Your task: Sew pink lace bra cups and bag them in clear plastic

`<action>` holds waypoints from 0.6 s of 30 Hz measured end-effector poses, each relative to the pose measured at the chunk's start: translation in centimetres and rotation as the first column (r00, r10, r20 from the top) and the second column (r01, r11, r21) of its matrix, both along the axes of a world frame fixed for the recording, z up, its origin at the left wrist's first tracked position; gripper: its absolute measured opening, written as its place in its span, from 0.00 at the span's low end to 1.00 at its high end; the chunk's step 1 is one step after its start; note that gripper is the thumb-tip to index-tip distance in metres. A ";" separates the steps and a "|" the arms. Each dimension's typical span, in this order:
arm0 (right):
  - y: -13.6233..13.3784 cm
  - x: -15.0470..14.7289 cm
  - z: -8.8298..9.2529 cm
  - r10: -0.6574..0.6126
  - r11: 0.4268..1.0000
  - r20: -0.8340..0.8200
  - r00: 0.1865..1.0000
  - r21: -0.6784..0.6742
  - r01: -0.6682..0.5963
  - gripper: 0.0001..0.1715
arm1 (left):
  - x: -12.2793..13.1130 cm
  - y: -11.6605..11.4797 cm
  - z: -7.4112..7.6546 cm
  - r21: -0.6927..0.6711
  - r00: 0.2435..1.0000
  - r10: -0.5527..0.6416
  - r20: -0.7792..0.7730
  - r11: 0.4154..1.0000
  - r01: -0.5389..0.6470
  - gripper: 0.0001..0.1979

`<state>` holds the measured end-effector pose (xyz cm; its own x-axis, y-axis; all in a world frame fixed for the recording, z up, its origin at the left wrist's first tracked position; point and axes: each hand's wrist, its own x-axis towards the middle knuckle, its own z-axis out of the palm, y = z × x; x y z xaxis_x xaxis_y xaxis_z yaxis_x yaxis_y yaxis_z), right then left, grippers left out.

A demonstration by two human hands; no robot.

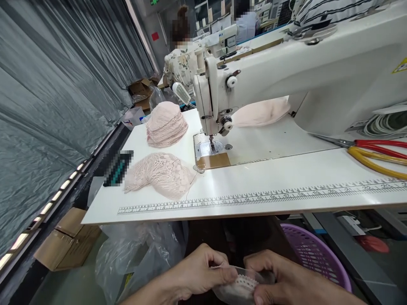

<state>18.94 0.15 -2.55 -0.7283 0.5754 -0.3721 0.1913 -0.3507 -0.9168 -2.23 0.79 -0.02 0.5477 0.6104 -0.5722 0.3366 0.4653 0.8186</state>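
Below the table's front edge, my left hand [206, 273] pinches a pale, sheer piece of fabric with scalloped lace trim [243, 281] between thumb and fingers. My right hand [275, 275] grips the same lace-trimmed fabric at its other side, thumb on top. The lower part of the fabric runs out of view. On the white table [152, 214] above lie a pink lace cup piece [162, 176] and, behind it, a stack of similar pink lace pieces [167, 125]. The sewing machine [210, 101] stands beyond my hands, its needle area [212, 146] holding no fabric.
Red- and yellow-handled scissors [375, 148] lie at the right, by a printed ruler scale [254, 199]. Another pink piece [263, 112] rests behind the needle. A purple basket [314, 254], plastic bags [136, 254] and a cardboard box [68, 239] are below. Other people [181, 63] sit further back.
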 end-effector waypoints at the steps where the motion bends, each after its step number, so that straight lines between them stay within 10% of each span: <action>1: -0.1 -0.1 -0.2 0.003 0.999 -0.042 0.999 -0.032 -0.005 0.26 | 0.0 0.0 -0.2 0.018 1.000 -0.015 0.014 1.000 0.015 0.29; 18: 0.2 -0.5 -1.4 -0.013 0.991 -0.221 0.975 -0.135 -0.017 0.30 | 0.3 0.1 -0.7 -0.031 1.000 0.002 0.015 1.000 -0.001 0.32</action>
